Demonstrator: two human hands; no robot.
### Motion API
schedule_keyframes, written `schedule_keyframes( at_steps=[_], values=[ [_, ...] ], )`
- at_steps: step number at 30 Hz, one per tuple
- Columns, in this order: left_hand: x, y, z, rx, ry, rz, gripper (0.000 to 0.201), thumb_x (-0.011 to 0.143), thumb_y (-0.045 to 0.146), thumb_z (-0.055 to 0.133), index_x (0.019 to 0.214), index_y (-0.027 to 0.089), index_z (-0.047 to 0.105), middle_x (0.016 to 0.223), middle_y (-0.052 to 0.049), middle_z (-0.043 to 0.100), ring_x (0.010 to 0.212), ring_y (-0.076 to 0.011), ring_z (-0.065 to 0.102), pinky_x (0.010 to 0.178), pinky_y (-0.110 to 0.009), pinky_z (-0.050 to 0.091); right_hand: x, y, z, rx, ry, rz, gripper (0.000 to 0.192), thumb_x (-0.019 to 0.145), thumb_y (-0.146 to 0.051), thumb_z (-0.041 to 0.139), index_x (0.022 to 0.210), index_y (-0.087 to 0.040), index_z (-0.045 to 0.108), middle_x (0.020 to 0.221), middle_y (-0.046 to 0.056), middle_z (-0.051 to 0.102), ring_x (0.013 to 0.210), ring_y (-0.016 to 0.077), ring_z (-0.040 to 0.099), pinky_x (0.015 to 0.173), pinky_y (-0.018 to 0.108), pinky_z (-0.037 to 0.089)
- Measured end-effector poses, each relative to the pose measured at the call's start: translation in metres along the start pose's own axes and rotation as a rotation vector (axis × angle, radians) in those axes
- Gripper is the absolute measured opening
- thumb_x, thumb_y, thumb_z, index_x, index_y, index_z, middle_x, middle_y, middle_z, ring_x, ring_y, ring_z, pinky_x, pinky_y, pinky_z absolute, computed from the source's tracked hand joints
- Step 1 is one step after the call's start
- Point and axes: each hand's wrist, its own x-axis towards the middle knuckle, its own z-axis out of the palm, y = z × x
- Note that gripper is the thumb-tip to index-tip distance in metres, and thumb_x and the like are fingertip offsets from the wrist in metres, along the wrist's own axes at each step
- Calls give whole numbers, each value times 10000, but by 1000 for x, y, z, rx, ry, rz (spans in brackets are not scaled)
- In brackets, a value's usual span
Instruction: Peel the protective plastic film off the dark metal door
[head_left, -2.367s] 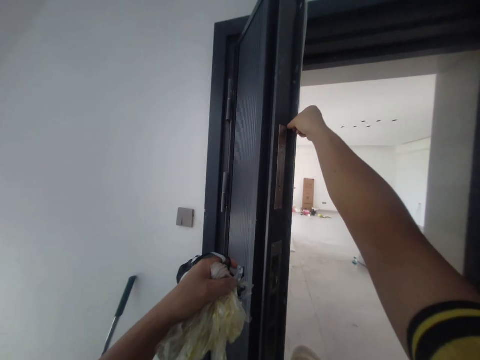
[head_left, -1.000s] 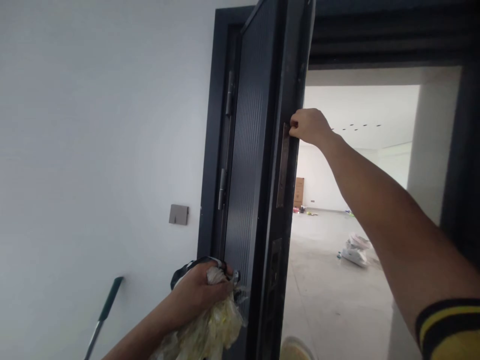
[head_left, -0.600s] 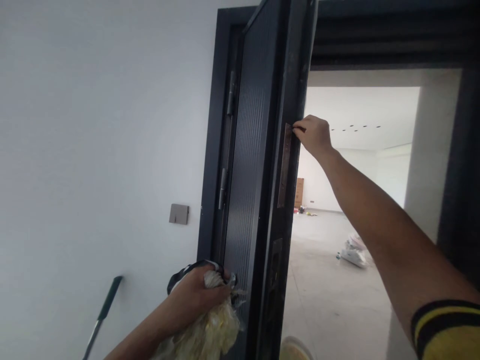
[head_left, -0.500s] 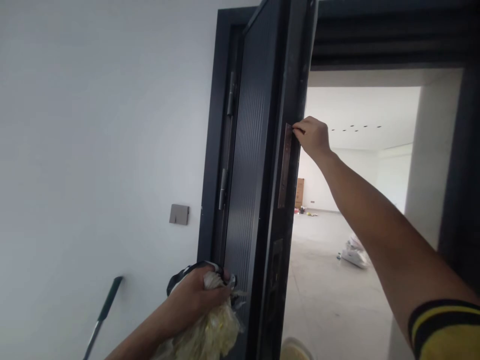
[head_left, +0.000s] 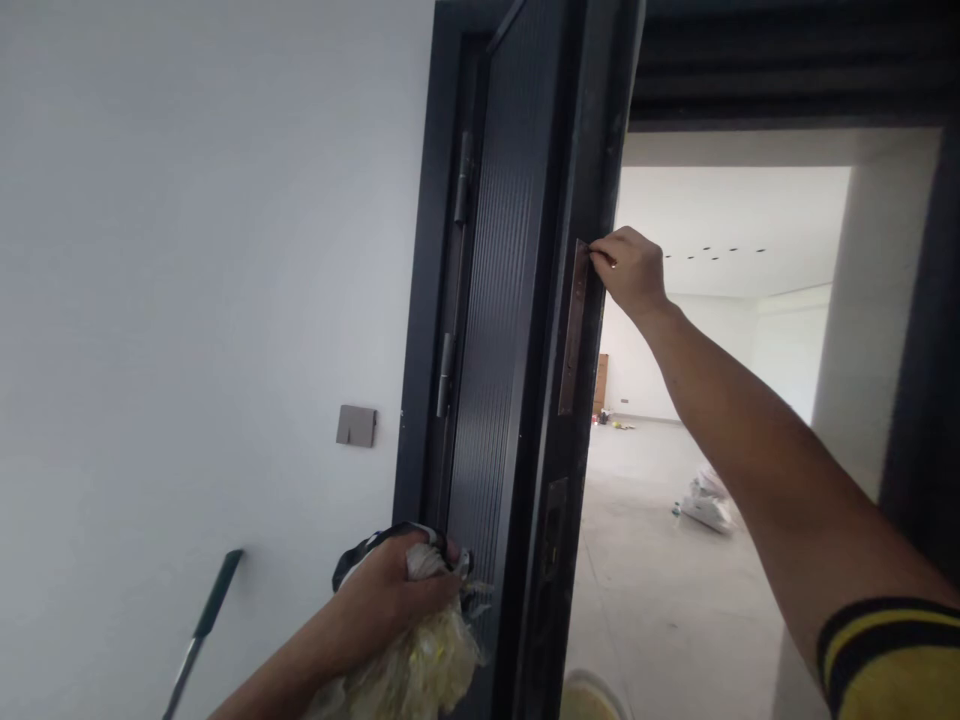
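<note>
1. The door [head_left: 499, 250] stands open on its hinges, its free edge turned toward the person, which leaves the upper plate [head_left: 574, 325] within reach.
2. The right hand [head_left: 636, 268] is at that plate's upper corner, thumb and forefinger pressed together, a grip that would suit something thin; whether anything is caught between them cannot be told.
3. The left hand [head_left: 386, 585] is clamped on crumpled plastic [head_left: 431, 665], low before the door's panel, probably bunched so that it stays clear of the other hand. A black item [head_left: 367, 550] shows behind the knuckles.
4. The lower plate [head_left: 553, 530] sits below on the same edge, untouched.
5. A pole [head_left: 220, 592] slants by the wall, apparently leaning for support.
</note>
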Motion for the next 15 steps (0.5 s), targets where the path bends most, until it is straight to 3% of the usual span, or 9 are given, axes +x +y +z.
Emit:
schedule_keyframes(
  at_steps=[4,10,15],
  values=[
    [1,2,1,-30,-12,-12,373,704,420,604,952,144,584,740,-15,556,651,-120,483,616,-228,399,2,-2,-5,-66,-71,20,338,895,-291,331,965,-202,649,984,102,615,931,231,547,782,383,446],
    [1,1,-1,25,0,3,378,712,449,595,938,146,597,753,-24,565,667,-133,499,618,-231,401,8,-2,-9,-100,-70,-2,307,850,-261,390,983,-177,653,892,92,611,857,225,544,760,375,440],
    [1,-3,-1,4,0,11,409,705,476,592,951,150,605,762,-26,580,684,-145,513,624,-237,408,13,-6,-11,-238,-100,-57,279,832,-219,389,860,-150,658,869,91,613,823,214,534,698,345,407]
  ],
)
